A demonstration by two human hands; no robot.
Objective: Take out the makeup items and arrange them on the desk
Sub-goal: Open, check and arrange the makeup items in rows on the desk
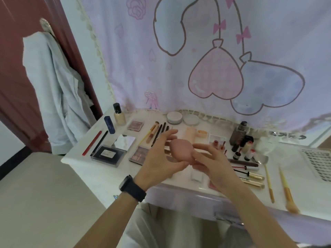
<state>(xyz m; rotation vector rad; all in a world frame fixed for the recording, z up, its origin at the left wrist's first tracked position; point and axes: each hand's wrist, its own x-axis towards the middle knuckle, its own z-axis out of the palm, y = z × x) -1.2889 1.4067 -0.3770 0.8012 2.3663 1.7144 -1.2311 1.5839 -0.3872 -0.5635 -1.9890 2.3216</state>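
Cradling a pink makeup sponge (180, 149) between both hands, above the middle of the bench (107, 173) and touching nothing laid on it. Left hand (159, 158), with a dark watch (131, 187) on the wrist, spread wide, fingers nearly straight and fanned over the sponge's far-left side. Right hand (213, 163) likewise spread, set against the near-right side. Held by the inner edges of the palms rather than by fingertips; cannot tell how the thumbs lie underneath.

Probably held up this way to look it over and pick a gap, with the rows nearly full: brushes (155, 131) and palettes (138, 154) to the left, lip tubes (250, 174) and small bottles (240, 153) to the right, round jars (174, 117) at the back.

Egg-shaped, long axis seemingly slanting from far left to near right, roughly level. Rounded end up and away, other end hidden between the hands, so cannot tell where the tip points. Likely best set down lying flat in the bare patch just below, to stop rolling.
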